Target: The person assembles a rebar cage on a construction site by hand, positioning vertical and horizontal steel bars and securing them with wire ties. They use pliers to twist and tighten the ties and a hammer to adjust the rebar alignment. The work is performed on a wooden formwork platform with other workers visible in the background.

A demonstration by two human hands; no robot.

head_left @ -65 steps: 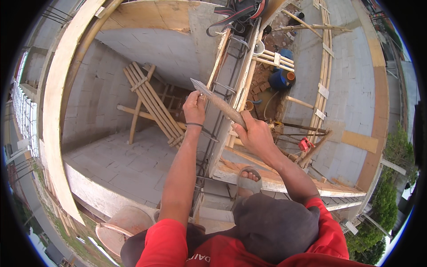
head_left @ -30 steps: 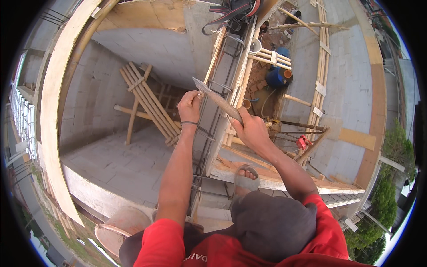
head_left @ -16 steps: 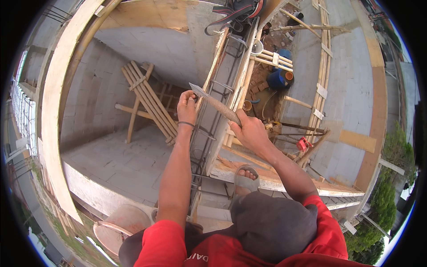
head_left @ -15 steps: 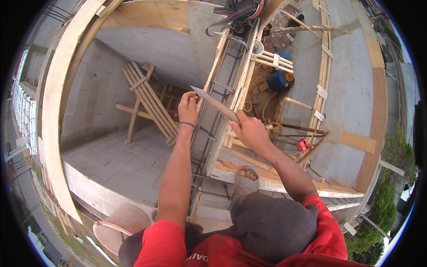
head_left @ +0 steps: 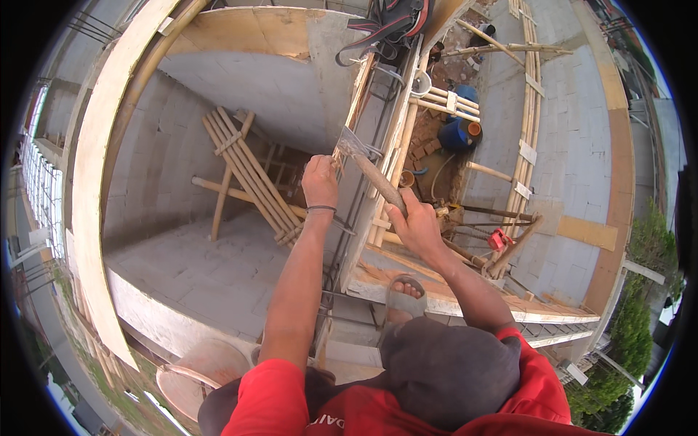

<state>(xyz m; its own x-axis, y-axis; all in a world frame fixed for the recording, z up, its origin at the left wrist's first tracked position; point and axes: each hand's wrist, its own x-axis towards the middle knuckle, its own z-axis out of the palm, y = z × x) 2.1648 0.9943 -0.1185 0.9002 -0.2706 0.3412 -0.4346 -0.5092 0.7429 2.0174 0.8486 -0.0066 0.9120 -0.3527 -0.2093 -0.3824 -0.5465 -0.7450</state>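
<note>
My right hand (head_left: 419, 227) is closed around the wooden handle of a hammer (head_left: 379, 176). The metal head points away to the upper left, over the narrow formwork channel. Just left of it, my left hand (head_left: 320, 180) is closed at the left formwork board (head_left: 356, 102), fingertips pressed together near the board's edge. What those fingers hold, if anything, is too small to make out. Steel reinforcing bars (head_left: 349, 218) run along the channel between the boards, below the hammer.
A deep block-walled space with tied bamboo poles (head_left: 251, 171) drops away on the left. A black strapped bag (head_left: 392, 33) lies at the channel's far end. Blue drums (head_left: 454, 134) stand low on the right. My sandalled foot (head_left: 406, 296) rests on a ledge; a bucket (head_left: 193, 381) is near left.
My left hand has moved slightly right and down along the board. The hammer has shifted right, its head turned, and my right hand is slightly lower.
</note>
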